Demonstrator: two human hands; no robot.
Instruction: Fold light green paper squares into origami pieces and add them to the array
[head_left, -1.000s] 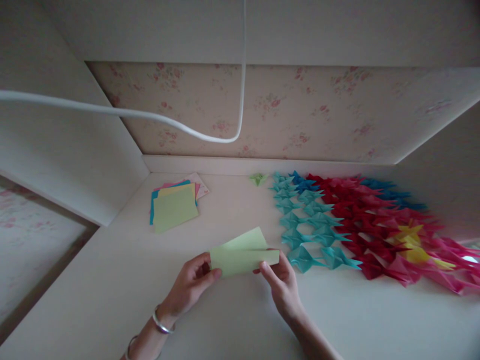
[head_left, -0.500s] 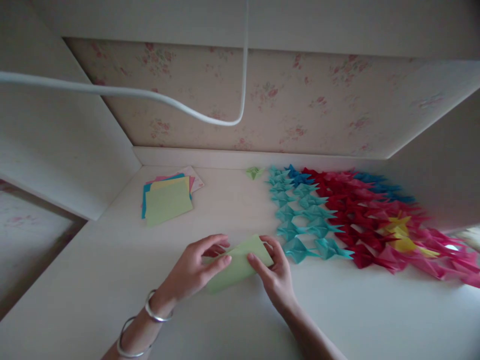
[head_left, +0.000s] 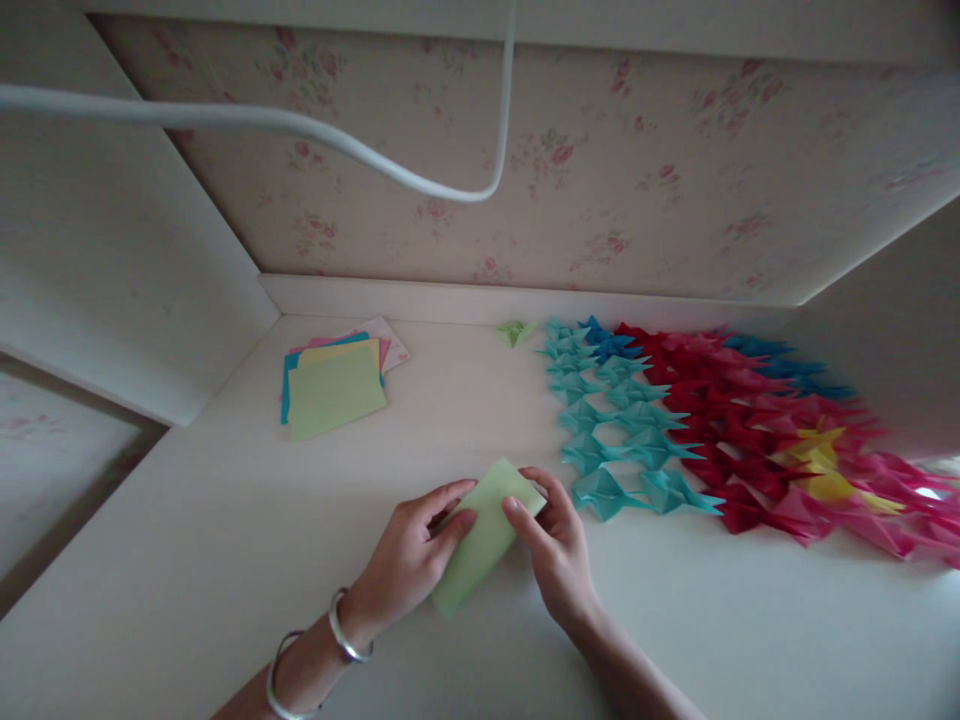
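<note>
A folded light-green paper (head_left: 480,540) lies flat on the white desk (head_left: 225,540), turned diagonally. My left hand (head_left: 411,558) presses its fingertips on the paper's left edge; two silver bangles ring that wrist. My right hand (head_left: 559,545) pins the paper's upper right corner with thumb and fingers curled on it. Both hands rest on the paper, holding it against the desk.
A stack of coloured paper sheets (head_left: 334,388) sits at the back left. Rows of folded paper cranes (head_left: 720,430) in teal, blue, red, pink and yellow cover the right side, with one green crane (head_left: 514,332) by the back wall. A white cable (head_left: 300,125) hangs overhead.
The green paper, held up as a horizontal strip a second ago, has been laid down on the desk and turned diagonal. Both hands came down onto it. The view tilted upward slightly.
</note>
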